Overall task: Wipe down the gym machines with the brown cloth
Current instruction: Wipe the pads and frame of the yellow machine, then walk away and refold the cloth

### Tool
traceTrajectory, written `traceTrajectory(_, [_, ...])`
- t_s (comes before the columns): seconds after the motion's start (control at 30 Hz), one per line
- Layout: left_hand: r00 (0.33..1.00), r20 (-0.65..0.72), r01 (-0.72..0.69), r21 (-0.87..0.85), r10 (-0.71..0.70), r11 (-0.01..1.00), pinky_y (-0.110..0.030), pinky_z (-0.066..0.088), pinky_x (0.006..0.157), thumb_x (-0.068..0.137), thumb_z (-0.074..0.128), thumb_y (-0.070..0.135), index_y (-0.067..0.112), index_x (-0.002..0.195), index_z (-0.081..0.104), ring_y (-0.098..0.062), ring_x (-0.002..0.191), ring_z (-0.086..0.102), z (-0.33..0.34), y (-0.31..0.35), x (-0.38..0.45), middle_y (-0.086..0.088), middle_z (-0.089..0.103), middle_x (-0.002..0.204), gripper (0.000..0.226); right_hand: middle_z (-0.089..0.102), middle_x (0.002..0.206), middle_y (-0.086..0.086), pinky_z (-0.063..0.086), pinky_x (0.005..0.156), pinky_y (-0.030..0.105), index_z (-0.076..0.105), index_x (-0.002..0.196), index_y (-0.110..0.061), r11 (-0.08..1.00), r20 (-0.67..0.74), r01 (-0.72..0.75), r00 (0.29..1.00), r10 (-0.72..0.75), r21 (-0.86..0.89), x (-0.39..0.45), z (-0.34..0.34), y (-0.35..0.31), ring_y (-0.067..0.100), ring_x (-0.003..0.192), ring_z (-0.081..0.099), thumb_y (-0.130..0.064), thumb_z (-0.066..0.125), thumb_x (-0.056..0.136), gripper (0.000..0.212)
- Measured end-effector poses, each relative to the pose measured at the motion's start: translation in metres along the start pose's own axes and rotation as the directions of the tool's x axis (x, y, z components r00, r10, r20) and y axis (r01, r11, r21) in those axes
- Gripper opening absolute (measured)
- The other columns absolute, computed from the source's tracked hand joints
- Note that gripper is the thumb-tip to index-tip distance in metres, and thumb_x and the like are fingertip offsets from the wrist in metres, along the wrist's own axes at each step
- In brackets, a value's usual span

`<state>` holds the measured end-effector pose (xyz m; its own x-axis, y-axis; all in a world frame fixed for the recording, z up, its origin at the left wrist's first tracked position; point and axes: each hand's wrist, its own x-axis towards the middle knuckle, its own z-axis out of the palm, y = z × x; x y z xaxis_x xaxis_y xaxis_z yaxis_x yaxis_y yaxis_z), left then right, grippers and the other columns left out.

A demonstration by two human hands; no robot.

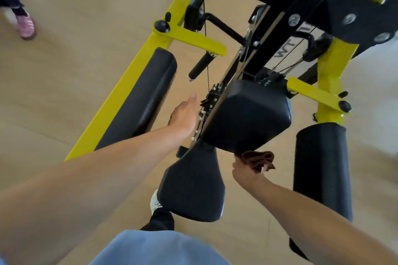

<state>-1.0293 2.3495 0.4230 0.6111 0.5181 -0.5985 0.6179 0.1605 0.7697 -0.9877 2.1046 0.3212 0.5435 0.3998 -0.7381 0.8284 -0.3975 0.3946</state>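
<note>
A yellow-framed gym machine [129, 84] with black pads fills the view. My right hand [245, 172] is shut on the bunched brown cloth [259, 160], which touches the lower edge of the black back pad [247, 116]. Just below that pad sits the black seat pad [191, 185]. My left hand [184, 114] reaches forward beside the central black post, fingers extended, holding nothing; whether it touches the post I cannot tell.
Long black arm pads stand at the left [140, 99] and right [321, 170] of the seat. A black handle [201, 64] hangs from a yellow bracket. Another person's pink shoe [27, 26] is on the tan floor at the far left.
</note>
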Motion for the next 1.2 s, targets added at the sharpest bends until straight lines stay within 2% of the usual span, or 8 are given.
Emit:
traceTrajectory(0.17, [0.989, 0.014, 0.15, -0.056, -0.149, 0.987, -0.053, 0.038, 0.112, 0.102, 0.032, 0.044, 0.011, 0.138, 0.053, -0.038, 0.128, 0.053, 0.043, -0.047, 0.007, -0.014, 0.058, 0.139, 0.054, 0.06, 0.13, 0.008, 0.043, 0.101, 0.038, 0.058, 0.128, -0.015, 0.857, -0.105, -0.076, 0.983, 0.15, 0.51, -0.043, 0.005, 0.022, 0.03, 0.123, 0.054, -0.007, 0.048, 0.096, 0.034])
traceTrajectory(0.3, [0.982, 0.105, 0.141, 0.168, -0.16, 0.976, -0.035, 0.047, 0.095, 0.104, 0.04, 0.028, 0.004, 0.136, 0.054, -0.036, 0.12, 0.057, 0.084, -0.083, -0.027, -0.017, 0.059, 0.137, 0.043, 0.052, 0.145, 0.007, 0.046, 0.105, 0.039, 0.044, 0.15, -0.02, 0.369, 0.09, -0.199, 0.952, 0.294, 0.908, -0.07, 0.054, -0.008, 0.032, 0.13, 0.053, -0.013, 0.047, 0.099, 0.051])
traceTrajectory(0.4, [0.933, 0.306, 0.023, 0.473, -0.188, 0.881, -0.036, 0.042, 0.095, 0.103, 0.046, 0.031, 0.011, 0.141, 0.051, -0.03, 0.126, 0.052, 0.116, -0.098, -0.058, -0.009, 0.055, 0.137, 0.043, 0.059, 0.139, 0.011, 0.048, 0.102, 0.037, 0.04, 0.149, -0.023, 0.137, 0.244, -0.291, 0.927, 0.284, 0.947, -0.093, 0.115, -0.049, 0.033, 0.125, 0.059, -0.024, 0.043, 0.099, 0.05])
traceTrajectory(0.53, [0.739, 0.605, -0.315, 0.698, -0.295, 0.643, -0.033, 0.04, 0.078, 0.1, 0.052, 0.027, 0.015, 0.088, 0.059, -0.024, 0.09, 0.053, 0.155, -0.114, -0.109, -0.01, 0.055, 0.1, 0.018, 0.068, 0.117, 0.009, 0.053, 0.084, 0.034, 0.052, 0.13, -0.02, -0.119, 0.424, -0.407, 0.864, 0.27, 0.906, -0.144, 0.183, -0.081, 0.03, 0.108, 0.067, -0.032, 0.045, 0.103, 0.03])
traceTrajectory(0.73, [0.675, 0.612, -0.562, 0.789, -0.413, 0.25, -0.035, 0.049, 0.096, 0.09, 0.066, 0.04, 0.023, 0.124, 0.057, -0.022, 0.11, 0.058, 0.245, -0.192, -0.2, -0.002, 0.06, 0.124, 0.04, 0.076, 0.085, 0.007, 0.062, 0.062, 0.029, 0.064, 0.114, -0.005, -0.787, 0.676, -0.287, 0.706, 0.211, 0.546, -0.226, 0.304, -0.085, 0.019, 0.063, 0.074, -0.014, 0.051, 0.098, 0.023])
traceTrajectory(0.8, [0.644, 0.658, -0.632, 0.745, -0.39, 0.213, -0.038, 0.05, 0.099, 0.093, 0.063, 0.035, 0.024, 0.135, 0.051, -0.022, 0.112, 0.058, 0.29, -0.214, -0.238, -0.003, 0.058, 0.13, 0.045, 0.07, 0.084, 0.004, 0.05, 0.049, 0.014, 0.061, 0.106, -0.009, -0.849, 0.707, -0.207, 0.664, 0.244, 0.487, -0.272, 0.33, -0.071, 0.013, 0.061, 0.068, -0.009, 0.052, 0.101, 0.011])
traceTrajectory(0.9, [0.582, 0.744, -0.704, 0.663, -0.329, 0.255, -0.042, 0.052, 0.1, 0.096, 0.053, 0.023, 0.027, 0.143, 0.043, -0.021, 0.108, 0.06, 0.358, -0.225, -0.286, -0.004, 0.055, 0.137, 0.048, 0.069, 0.089, -0.004, 0.046, 0.061, 0.022, 0.065, 0.112, -0.018, -0.842, 0.692, -0.088, 0.618, 0.372, 0.532, -0.328, 0.365, -0.047, 0.017, 0.084, 0.068, -0.017, 0.059, 0.101, 0.013])
traceTrajectory(1.2, [0.336, 0.924, -0.857, 0.38, -0.184, 0.348, -0.032, 0.041, 0.106, 0.08, 0.077, 0.033, 0.033, 0.14, 0.051, -0.018, 0.128, 0.053, 0.557, -0.192, -0.356, 0.006, 0.059, 0.136, 0.066, 0.063, 0.079, 0.009, 0.044, 0.04, 0.013, 0.063, 0.123, -0.004, -0.808, 0.616, 0.375, 0.523, 0.589, 0.454, -0.426, 0.46, 0.048, -0.002, 0.045, 0.062, 0.013, 0.051, 0.099, 0.032])
